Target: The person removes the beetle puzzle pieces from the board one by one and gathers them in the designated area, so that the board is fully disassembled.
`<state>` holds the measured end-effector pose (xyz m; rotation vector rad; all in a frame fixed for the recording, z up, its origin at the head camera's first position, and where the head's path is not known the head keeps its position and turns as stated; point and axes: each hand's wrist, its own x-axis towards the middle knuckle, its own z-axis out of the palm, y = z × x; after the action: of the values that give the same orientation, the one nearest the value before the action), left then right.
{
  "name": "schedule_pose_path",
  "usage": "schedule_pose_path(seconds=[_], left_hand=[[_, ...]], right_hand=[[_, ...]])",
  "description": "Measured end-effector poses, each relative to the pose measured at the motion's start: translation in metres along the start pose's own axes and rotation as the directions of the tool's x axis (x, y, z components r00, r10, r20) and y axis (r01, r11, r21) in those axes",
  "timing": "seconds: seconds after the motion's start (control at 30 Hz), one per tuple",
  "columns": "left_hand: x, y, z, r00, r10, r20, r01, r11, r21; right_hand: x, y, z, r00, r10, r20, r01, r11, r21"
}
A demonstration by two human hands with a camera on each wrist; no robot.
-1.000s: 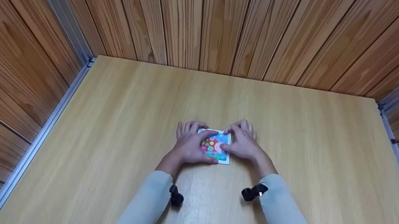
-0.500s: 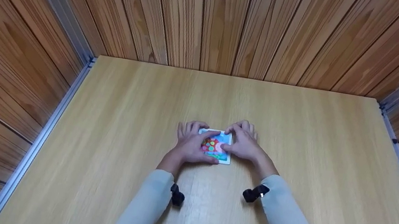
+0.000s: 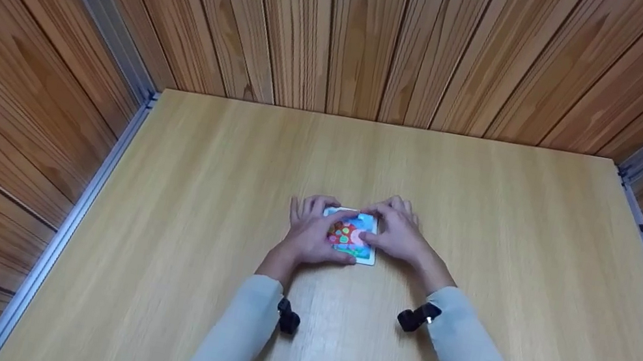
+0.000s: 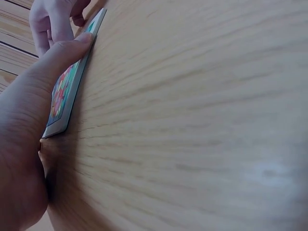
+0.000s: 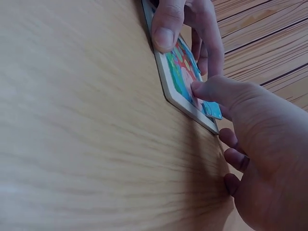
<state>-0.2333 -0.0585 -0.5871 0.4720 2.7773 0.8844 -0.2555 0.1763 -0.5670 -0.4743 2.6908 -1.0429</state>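
Note:
A small square jigsaw puzzle (image 3: 364,254) in a pale frame lies flat on the table, its picture blue with a red, dotted shape. My left hand (image 3: 310,235) spans its left side and holds it, thumb at the near edge and fingers toward the far edge. My right hand (image 3: 405,236) is at the right side, with its thumb on the picture and index finger near the far right corner. In the right wrist view a blue puzzle piece (image 5: 211,110) sits raised at that corner, between thumb and fingers, partly hidden by the hand.
The wooden table (image 3: 214,188) runs back to a plank wall (image 3: 360,35), with plank side walls and grey metal rails (image 3: 70,216) at left and right. A black wrist camera (image 3: 288,318) sits at the left cuff and another camera (image 3: 418,316) at the right.
The whole head view has shifted slightly, moving everything a little to the right. Both hands stay on the puzzle in nearly the same pose; the right index finger has shifted slightly at the far edge.

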Motion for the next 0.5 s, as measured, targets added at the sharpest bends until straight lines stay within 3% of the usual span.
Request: schedule_pose_path(seconds=[0.5], left_hand=[[-0.0010, -0.0004, 0.0029, 1.000, -0.007, -0.029, 0.005, 0.999, -0.046]], right_hand=[[-0.0043, 0.0027, 0.0024, 0.999, -0.034, -0.031, 0.035, 0.999, 0.021]])
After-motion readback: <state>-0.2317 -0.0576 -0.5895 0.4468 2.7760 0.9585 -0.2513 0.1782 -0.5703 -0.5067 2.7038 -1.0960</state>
